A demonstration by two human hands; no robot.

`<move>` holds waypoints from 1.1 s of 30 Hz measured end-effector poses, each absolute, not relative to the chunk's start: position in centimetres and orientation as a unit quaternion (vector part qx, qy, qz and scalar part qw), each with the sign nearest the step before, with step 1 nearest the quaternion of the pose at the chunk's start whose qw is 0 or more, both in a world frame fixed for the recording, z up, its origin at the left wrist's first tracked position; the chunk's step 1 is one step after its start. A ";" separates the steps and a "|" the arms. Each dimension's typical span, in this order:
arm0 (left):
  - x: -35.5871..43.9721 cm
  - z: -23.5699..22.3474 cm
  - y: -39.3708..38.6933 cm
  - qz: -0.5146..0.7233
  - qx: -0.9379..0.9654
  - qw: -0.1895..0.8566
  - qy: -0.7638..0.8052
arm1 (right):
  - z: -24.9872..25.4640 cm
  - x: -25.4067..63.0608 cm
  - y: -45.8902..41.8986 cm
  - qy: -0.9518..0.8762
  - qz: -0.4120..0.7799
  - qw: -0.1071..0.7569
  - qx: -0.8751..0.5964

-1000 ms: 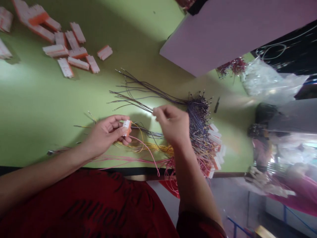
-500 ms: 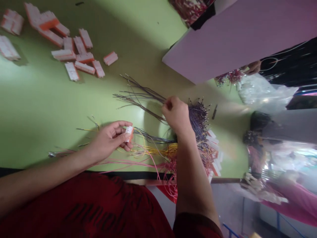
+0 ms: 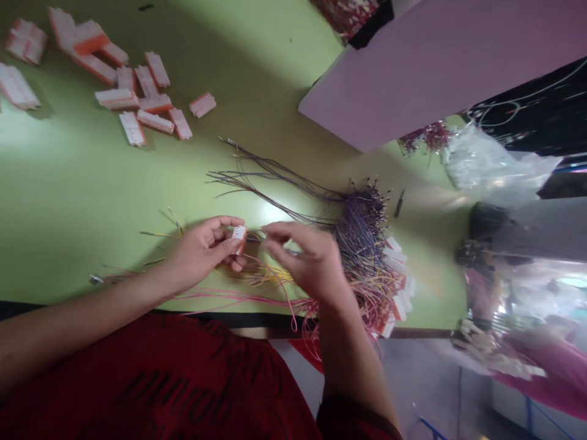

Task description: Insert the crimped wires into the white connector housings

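Observation:
Between the thumb and fingers of my left hand [image 3: 208, 250] is a small white and orange connector housing [image 3: 239, 239]. Dark, yellow and pink wires run from its right side. Just right of the housing, my right hand [image 3: 307, 253] pinches a thin dark wire [image 3: 257, 231] at the fingertips; its end is too small to make out. A bundle of purple-black wires [image 3: 360, 226] lies beyond that hand, with several long strands [image 3: 284, 171] fanning out to the left. Yellow wires [image 3: 275, 276] and pink wires [image 3: 257, 298] pass below both hands.
Several white and orange housings [image 3: 156, 121] are scattered at the upper left of the green table [image 3: 114, 183]. More housings [image 3: 400, 305] lie by the right edge. A pale purple panel [image 3: 413, 79] juts in at the upper right, near a clear plastic bag [image 3: 490, 165].
My right hand has moved down and left from the dark strands to beside the housing. The strands it was over now lie uncovered. My left hand keeps its hold, nearly still.

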State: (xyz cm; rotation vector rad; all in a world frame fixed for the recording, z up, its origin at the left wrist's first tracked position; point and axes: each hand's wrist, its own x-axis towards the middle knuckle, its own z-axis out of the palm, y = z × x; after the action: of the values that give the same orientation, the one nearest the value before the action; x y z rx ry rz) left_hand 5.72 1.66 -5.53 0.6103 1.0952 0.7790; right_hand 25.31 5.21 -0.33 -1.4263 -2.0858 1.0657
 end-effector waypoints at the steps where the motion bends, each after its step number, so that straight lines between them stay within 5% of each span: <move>1: 5.8 -5.6 1.7 0.359 0.280 0.735 0.503 | -0.9 24.7 4.6 -0.726 0.445 0.179 -0.493; 8: 5.7 -5.9 1.9 0.356 0.281 0.720 0.525 | -3.5 24.6 4.2 -0.605 0.586 0.215 -0.494; 20: 5.5 -5.3 1.9 0.348 0.281 0.728 0.520 | -3.4 24.0 2.5 -0.732 0.326 0.192 -0.566; 33: 5.3 -5.4 1.7 0.370 0.236 0.759 0.480 | -1.6 23.3 2.9 -0.817 0.200 0.110 -0.529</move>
State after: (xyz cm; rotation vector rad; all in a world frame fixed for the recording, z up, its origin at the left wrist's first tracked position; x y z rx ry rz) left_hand 5.34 1.73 -5.40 0.5142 1.0460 0.8066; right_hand 23.25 2.91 -1.60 -1.5548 -2.4018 0.5890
